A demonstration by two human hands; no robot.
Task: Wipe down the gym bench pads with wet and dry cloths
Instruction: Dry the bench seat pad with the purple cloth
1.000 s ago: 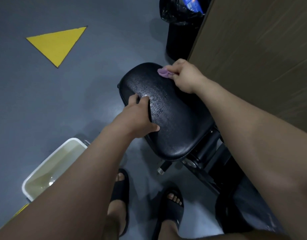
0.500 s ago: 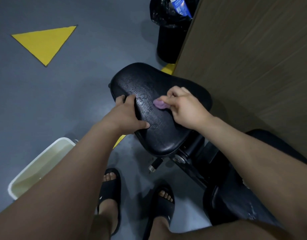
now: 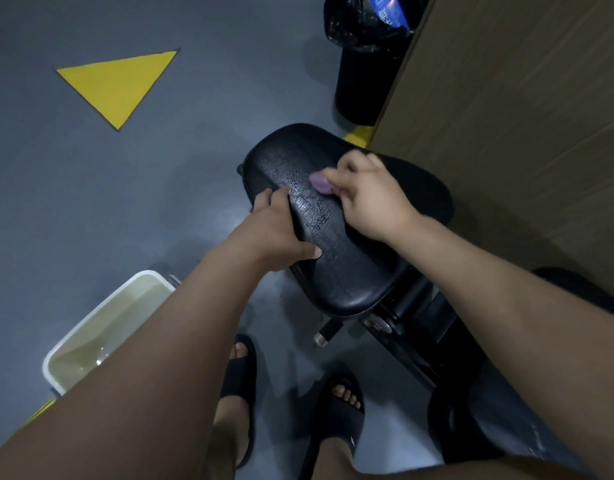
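A black padded bench seat (image 3: 361,268) stands in the middle of the view, its textured top wet and glistening near the left side. My right hand (image 3: 371,199) grips a small purple cloth (image 3: 320,183) and presses it onto the pad's top. My left hand (image 3: 276,233) grips the pad's left edge, thumb lying on top and fingers curled over the rim. A second black pad (image 3: 506,427), streaked with moisture, lies at the lower right.
A white tub (image 3: 101,320) of murky water sits on the grey floor at lower left. A black bin (image 3: 364,74) with a bag stands behind the seat, beside a wooden wall panel (image 3: 523,133). My sandalled feet (image 3: 336,407) stand below the bench frame.
My right hand has dragged the purple cloth from the pad's far edge towards the middle, then slightly back out. My left hand keeps its grip on the pad's edge.
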